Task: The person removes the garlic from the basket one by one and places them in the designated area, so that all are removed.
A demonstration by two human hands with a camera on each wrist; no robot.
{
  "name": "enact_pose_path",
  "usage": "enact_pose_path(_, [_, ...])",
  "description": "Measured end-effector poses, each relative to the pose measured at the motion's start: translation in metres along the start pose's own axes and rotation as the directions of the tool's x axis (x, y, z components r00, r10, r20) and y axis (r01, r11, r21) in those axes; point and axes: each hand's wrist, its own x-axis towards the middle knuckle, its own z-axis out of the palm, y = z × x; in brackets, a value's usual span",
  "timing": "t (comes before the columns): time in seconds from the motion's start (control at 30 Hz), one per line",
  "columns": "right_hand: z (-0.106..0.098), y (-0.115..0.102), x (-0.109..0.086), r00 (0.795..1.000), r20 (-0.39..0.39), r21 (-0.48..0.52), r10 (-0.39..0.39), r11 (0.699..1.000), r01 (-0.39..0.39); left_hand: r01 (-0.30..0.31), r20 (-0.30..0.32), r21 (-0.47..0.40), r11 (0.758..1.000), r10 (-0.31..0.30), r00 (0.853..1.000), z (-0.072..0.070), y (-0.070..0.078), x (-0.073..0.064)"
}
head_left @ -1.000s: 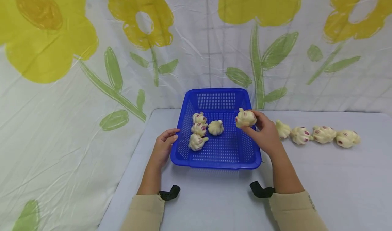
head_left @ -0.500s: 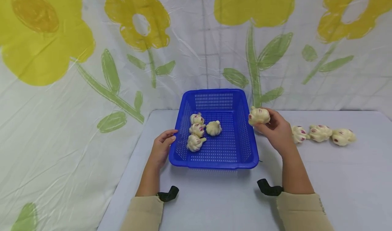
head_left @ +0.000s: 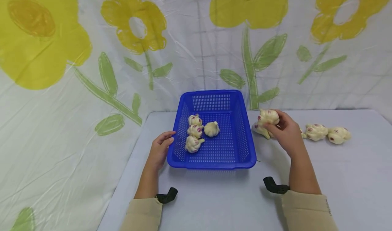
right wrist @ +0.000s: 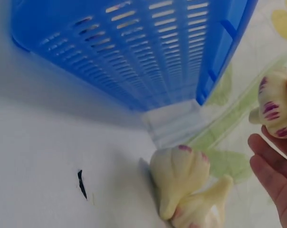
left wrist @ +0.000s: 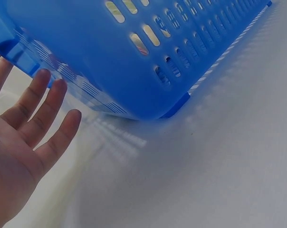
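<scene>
My right hand (head_left: 289, 132) pinches a garlic bulb (head_left: 268, 117), cream with purple streaks, between thumb and fingers, above the table and right of the blue plastic basket (head_left: 211, 165). The right wrist view shows this bulb at its right edge, apart from the basket. My left hand (head_left: 159, 151) is at the basket's left side, fingertips at the rim; its fingers (left wrist: 53, 107) look extended and spread in the left wrist view. Inside the basket, three garlic bulbs (head_left: 195, 130) form a column on the left, with a paler bulb (head_left: 212, 129) beside them.
Below the held bulb, two garlic bulbs (right wrist: 179, 173) lie touching on the table, partly hidden in the head view. Further right are more bulbs (head_left: 316, 132) in a row. A flower-printed cloth (head_left: 183, 54) hangs behind. A small dark scrap (right wrist: 81, 185) lies near the basket.
My right hand has carried the garlic bulb rightward, from over the basket's right rim to above the table bulbs. My left hand stays at the basket's left side. The view has shifted slightly.
</scene>
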Motion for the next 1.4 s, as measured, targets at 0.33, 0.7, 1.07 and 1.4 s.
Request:
enact_pose_path(0.33, [-0.018, 0.009, -0.001, 0.993, 0.081, -0.157, 0.082, 0.985, -0.068, 0.011, -0.001, 0.005, 1.000, -0.011, 1.000, 0.000, 0.001, 0.002])
enact_pose_path(0.7, [-0.014, 0.016, 0.002, 0.952, 0.282, -0.284, 0.118, 0.958, -0.035, 0.013, -0.004, -0.027, 1.000, -0.013, 1.000, 0.001, 0.000, 0.001])
enact_pose_path(1.07, [-0.007, 0.023, 0.004, 0.925, 0.353, -0.324, 0.138, 0.946, -0.017, 0.012, 0.005, -0.028, 1.000, -0.011, 1.000, 0.000, 0.001, 0.000])
enact_pose_path(1.4, [-0.002, 0.028, 0.004, 0.908, 0.411, -0.305, 0.085, 0.951, 0.049, 0.001, 0.010, -0.042, 0.999, 0.000, 1.000, 0.001, 0.001, 0.000])
